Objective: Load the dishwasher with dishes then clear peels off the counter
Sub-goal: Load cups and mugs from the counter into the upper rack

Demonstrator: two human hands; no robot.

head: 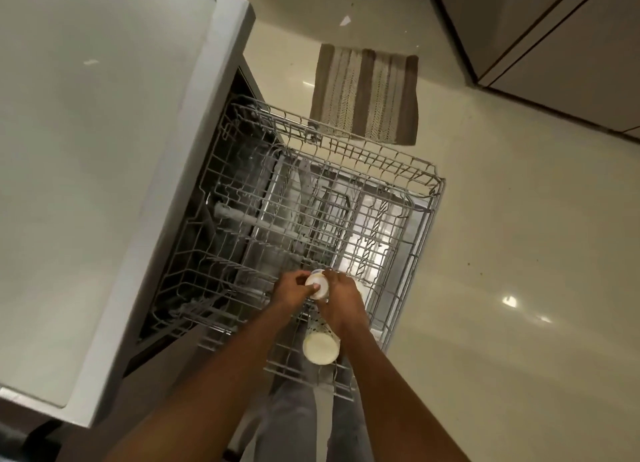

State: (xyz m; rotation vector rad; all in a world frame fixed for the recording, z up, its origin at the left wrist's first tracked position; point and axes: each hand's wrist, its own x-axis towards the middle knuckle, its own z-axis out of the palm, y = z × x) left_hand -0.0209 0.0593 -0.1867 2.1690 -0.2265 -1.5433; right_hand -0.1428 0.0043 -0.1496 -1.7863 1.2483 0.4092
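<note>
Over the pulled-out upper rack [408,219] of the dishwasher, near its front edge, we had a small white cup [317,284] caught between both hands. It was tipped on its side, its pale base facing up at us. Our left hand [292,290] pinched it from the left, fingertips on the base; our right hand [341,300] curled round it from the right, covering most of the body. So neither hand was free — both were closed on that one cup.

Just below our right wrist a second white cup [321,348] already sat in the rack, and from above it looked to be standing mouth down.

Our take on doing this step well: turn the cup fully upside down before letting go, set it over the wires beside the seated one rather than on top of it, and check it doesn't rock. One hand could steady while the other seats it — no need to squeeze hard.

Further out, the rest of the rack looked bare, with the lower level showing through the wires. A pale counter [86,149] ran along the left, and a striped mat [363,94] lay on the floor beyond the rack. We couldn't spot any peels from that angle.
</note>
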